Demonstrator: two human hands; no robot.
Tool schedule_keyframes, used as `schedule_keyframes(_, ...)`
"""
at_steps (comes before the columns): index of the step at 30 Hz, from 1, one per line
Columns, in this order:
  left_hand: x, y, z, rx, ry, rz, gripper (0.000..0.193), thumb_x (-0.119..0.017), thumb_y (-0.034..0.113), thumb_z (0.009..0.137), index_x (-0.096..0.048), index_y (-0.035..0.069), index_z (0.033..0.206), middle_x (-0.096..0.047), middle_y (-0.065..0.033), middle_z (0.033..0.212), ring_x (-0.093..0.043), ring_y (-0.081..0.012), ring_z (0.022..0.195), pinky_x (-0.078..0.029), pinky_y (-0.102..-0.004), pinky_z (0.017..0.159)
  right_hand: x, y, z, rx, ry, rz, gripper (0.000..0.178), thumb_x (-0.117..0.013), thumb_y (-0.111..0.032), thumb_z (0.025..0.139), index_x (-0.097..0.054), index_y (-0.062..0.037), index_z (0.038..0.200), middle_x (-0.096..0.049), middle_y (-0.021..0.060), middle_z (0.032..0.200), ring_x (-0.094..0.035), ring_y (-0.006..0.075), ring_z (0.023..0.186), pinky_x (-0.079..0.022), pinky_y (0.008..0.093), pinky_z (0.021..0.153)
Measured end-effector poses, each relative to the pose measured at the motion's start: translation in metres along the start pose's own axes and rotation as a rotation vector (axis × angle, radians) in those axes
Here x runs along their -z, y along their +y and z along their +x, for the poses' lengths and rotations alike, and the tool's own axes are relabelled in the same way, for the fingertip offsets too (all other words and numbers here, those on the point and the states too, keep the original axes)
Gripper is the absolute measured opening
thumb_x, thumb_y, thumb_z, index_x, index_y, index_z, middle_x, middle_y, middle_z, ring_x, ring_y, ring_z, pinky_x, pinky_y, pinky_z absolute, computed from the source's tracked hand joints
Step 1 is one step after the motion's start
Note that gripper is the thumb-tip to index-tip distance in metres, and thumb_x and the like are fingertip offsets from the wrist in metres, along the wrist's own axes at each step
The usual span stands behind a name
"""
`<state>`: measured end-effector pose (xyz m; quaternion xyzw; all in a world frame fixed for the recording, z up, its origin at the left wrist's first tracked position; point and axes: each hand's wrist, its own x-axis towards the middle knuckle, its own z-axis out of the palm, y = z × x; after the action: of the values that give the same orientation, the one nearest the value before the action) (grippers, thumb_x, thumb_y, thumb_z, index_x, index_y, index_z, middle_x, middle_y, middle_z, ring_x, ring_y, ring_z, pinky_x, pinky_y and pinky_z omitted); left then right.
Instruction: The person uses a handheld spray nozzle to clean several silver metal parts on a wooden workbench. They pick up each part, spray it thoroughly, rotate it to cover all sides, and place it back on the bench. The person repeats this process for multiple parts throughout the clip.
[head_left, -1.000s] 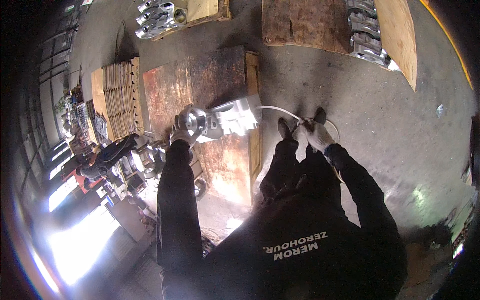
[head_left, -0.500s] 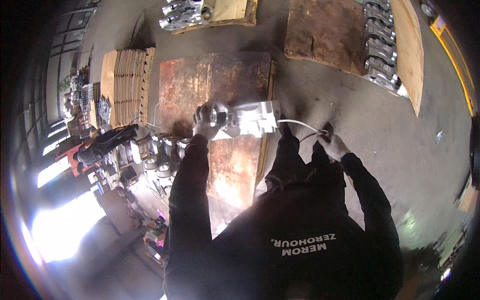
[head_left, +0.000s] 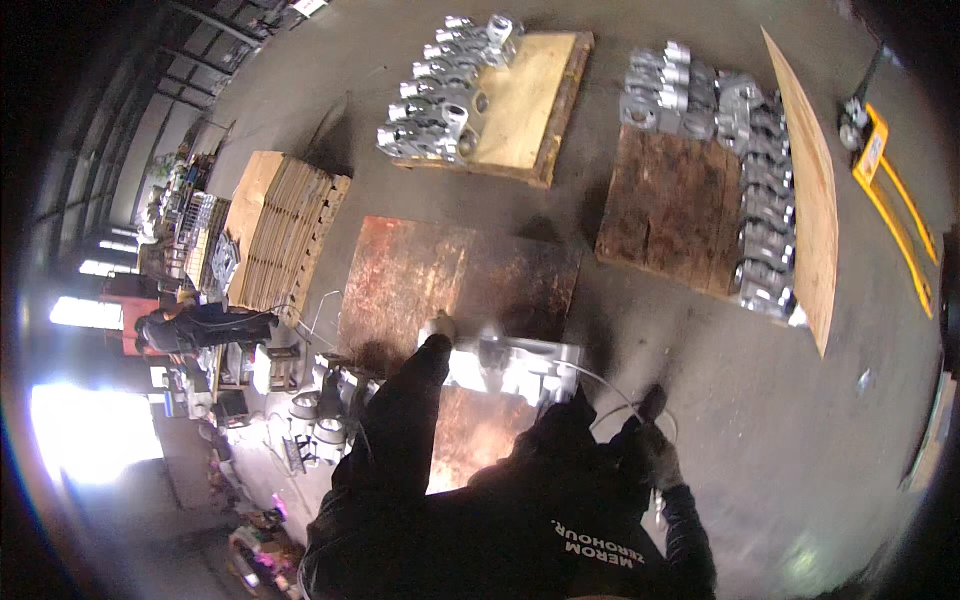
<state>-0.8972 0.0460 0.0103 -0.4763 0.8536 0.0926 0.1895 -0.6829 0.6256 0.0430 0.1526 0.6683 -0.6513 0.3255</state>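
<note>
A bright silvery metal casting (head_left: 512,368) lies across the near part of a stained, rust-brown board (head_left: 400,275). My left hand (head_left: 437,327), in a pale glove, is at the casting's left end; blur hides how its fingers sit. At the right, low beside my leg, my gloved right hand (head_left: 660,458) is closed round a thin pale hose (head_left: 608,384). The hose arcs from the casting's right end and loops near that hand. A shiny narrow piece (head_left: 658,508) shows just below the hand, too blurred to name.
Two pallets bearing rows of metal castings (head_left: 440,95) (head_left: 765,215) stand ahead, with a plywood sheet (head_left: 805,180) on the right one. A yellow pallet jack (head_left: 890,200) is far right. Stacked brown boards (head_left: 285,235), round metal parts (head_left: 325,430) and another person (head_left: 205,325) are left.
My view has swung up, showing more of the pallets ahead. My right hand has dropped lower and nearer my body, and the hose now curls in a loop. My left hand sits farther along the casting's far edge.
</note>
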Motion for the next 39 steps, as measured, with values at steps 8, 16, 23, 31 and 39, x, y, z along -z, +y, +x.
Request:
schedule_keyframes(8,0.012,0.069,-0.012,-0.907,-0.034,0.143,0.038,-0.042,0.036,0.099,-0.069,0.011,0.106,-0.07,-0.0178,0.084,-0.068,-0.0345,0.075,-0.054,-0.0432,0.068,-0.031,-0.086,0.052,0.132,0.278,-0.244,0.03,-0.059,-0.025,0.098,-0.062,-0.0001,0.116,-0.068,0.0105,0.102,-0.062,0.0175,0.096,-0.05,0.0314,0.084)
schedule_keyframes(16,-0.006,-0.023,0.117,-0.733,-0.196,-0.074,0.054,-0.061,0.052,0.086,-0.059,0.016,0.127,-0.071,-0.0182,0.098,-0.069,-0.0346,0.089,-0.054,-0.0442,0.075,-0.093,-0.222,0.132,0.462,0.165,-1.318,0.048,-0.059,-0.036,0.095,-0.056,0.0038,0.123,-0.068,0.0258,0.09,-0.067,0.0417,0.086,-0.052,0.0492,0.072)
schedule_keyframes(23,-0.001,-0.035,0.128,-0.621,-0.093,0.071,0.053,-0.052,0.05,0.091,-0.06,0.008,0.123,-0.063,-0.0216,0.12,-0.057,-0.0369,0.116,-0.043,-0.0486,0.099,-0.235,-0.314,0.217,0.66,0.124,-1.811,0.055,-0.048,-0.048,0.097,-0.053,0.0005,0.123,-0.065,0.017,0.064,-0.067,0.0325,0.058,-0.05,0.0449,0.046)
schedule_keyframes(31,-0.089,-0.055,-0.088,-0.49,0.384,-0.512,0.076,-0.056,0.039,0.092,-0.027,-0.002,0.148,-0.035,-0.0226,0.148,-0.031,-0.0458,0.137,-0.022,-0.052,0.117,-0.327,-0.294,0.299,0.718,-0.259,-1.899,0.034,-0.056,-0.034,0.093,-0.054,-0.0027,0.106,-0.068,0.0176,0.073,-0.068,0.0375,0.068,-0.053,0.0489,0.062)
schedule_keyframes(39,-0.133,-0.052,-0.165,-0.343,-0.277,-0.263,0.057,-0.054,0.021,0.089,-0.037,0.008,0.141,-0.07,-0.0111,0.085,-0.071,-0.0273,0.085,-0.056,-0.048,0.076,-0.348,-0.34,0.295,0.648,-0.368,-2.115,0.036,-0.054,-0.033,0.091,-0.061,-0.0029,0.108,-0.071,0.0199,0.092,-0.069,0.0362,0.086,-0.055,0.0474,0.074)
